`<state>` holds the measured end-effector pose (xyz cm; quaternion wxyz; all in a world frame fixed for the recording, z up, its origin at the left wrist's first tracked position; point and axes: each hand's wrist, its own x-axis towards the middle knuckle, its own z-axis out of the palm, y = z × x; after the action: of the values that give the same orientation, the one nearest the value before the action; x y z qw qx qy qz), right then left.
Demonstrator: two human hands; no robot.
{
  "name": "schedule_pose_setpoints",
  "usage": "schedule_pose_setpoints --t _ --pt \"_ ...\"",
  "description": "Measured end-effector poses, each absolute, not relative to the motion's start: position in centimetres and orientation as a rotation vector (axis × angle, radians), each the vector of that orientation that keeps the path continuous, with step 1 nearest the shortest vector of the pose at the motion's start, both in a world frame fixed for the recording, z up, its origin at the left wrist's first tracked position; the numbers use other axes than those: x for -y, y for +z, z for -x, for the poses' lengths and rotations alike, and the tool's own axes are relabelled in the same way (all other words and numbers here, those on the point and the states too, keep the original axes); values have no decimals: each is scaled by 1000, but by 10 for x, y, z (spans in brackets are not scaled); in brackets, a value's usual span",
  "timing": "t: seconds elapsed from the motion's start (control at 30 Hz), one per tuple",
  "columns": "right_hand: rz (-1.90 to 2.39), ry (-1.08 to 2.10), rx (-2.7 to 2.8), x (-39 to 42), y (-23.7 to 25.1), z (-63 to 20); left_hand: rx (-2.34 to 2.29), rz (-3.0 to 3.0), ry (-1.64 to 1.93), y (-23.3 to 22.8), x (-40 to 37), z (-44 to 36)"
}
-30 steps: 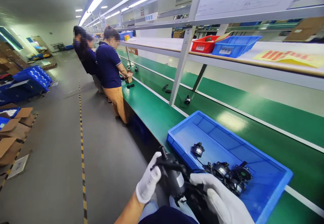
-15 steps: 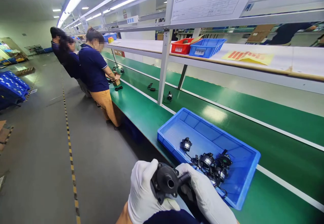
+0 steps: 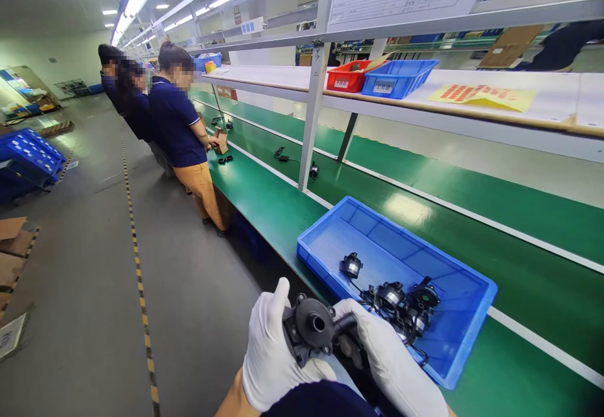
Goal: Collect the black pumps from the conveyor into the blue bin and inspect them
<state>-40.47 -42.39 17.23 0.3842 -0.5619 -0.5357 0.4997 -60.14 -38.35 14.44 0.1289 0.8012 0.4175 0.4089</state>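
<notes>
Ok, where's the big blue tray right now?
In the head view, the big blue tray sits on the green bench, right of centre and just beyond the gloved right hand, with several black parts inside.

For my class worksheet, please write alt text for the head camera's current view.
White-gloved left hand and right hand hold a black housing beside a blue bin containing black parts on a green workbench.

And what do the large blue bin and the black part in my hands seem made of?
Large blue bin: probably moulded plastic, smooth and slightly glossy; its walls show a soft sheen. Black part: likely hard plastic, matte, from its dull dark surface; coated metal remains possible.
</notes>
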Motion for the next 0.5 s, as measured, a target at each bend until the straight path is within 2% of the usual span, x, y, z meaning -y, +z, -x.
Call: schedule_pose_setpoints --t 0.5 --pt "1425 1223 1452 427 171 401 -1203 -2286 1209 136 384 603"
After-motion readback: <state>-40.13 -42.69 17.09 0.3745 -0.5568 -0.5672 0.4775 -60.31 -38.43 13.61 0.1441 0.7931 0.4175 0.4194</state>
